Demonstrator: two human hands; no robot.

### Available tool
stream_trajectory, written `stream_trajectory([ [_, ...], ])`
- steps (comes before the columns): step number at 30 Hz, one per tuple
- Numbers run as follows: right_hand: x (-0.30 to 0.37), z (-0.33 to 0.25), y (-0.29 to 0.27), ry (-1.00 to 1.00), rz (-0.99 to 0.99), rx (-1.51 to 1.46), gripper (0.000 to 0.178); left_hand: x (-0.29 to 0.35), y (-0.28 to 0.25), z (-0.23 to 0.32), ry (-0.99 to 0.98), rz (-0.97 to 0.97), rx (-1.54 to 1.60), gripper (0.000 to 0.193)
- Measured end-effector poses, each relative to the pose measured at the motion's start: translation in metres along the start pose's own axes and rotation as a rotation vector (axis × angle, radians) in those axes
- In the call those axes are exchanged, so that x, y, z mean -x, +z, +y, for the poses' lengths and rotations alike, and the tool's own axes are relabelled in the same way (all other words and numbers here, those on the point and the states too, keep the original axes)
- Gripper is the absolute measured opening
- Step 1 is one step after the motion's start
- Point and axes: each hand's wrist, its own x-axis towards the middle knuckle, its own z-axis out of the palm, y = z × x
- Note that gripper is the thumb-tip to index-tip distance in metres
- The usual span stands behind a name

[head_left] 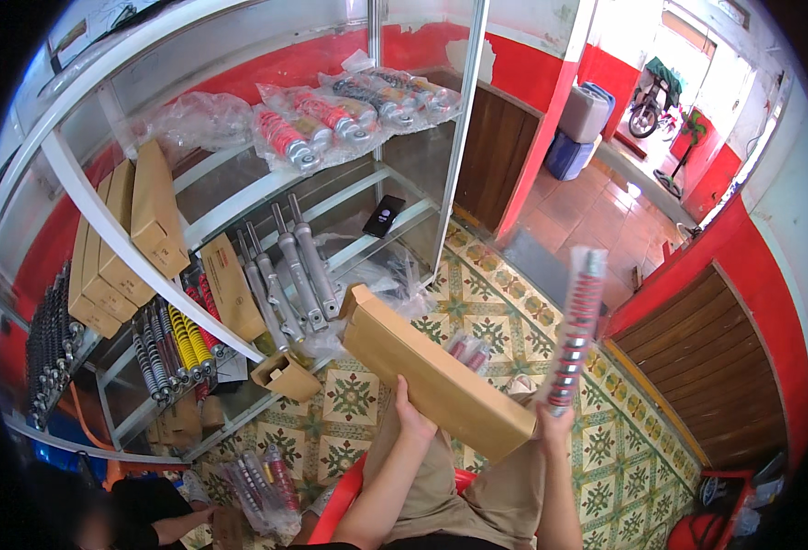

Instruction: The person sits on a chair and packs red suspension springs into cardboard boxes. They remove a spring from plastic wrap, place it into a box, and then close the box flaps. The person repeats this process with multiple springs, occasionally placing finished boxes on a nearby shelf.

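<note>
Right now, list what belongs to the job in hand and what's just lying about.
Seemingly in use:
brown box, held by the left hand
wrapped shock absorber, gripped in the right hand

Apparently just lying about:
black phone on a shelf
grey metal tubes

The long box (441, 376) looks like smooth, matt brown cardboard. The coil-spring shock absorber (569, 367) shows shiny metal through glossy clear plastic wrap. Along the upper shelf's (381, 141) front edge, plastic bags (326, 119) gleam, crinkled. Satin grey metal fork tubes (301, 280); matt cloth trousers (509, 486); smooth, plastic-looking chair (342, 502).
</note>
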Motion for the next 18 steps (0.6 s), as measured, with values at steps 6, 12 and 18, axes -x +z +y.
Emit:
stream_trajectory([
  [6,0.017,-0.063,-0.118,-0.112,0.266,0.28,0.031,0.031,0.007,-0.021,-0.109,0.001,-0.017,0.059],
  [12,0.072,-0.066,-0.168,-0.115,0.32,0.192,0.059,0.064,0.018,-0.063,-0.309,0.305,-0.156,0.055],
  [18,0.098,-0.059,-0.168,-0.01,0.202,0.223,0.073,0.064,-0.014,-0.101,-0.355,0.274,-0.201,0.056],
])
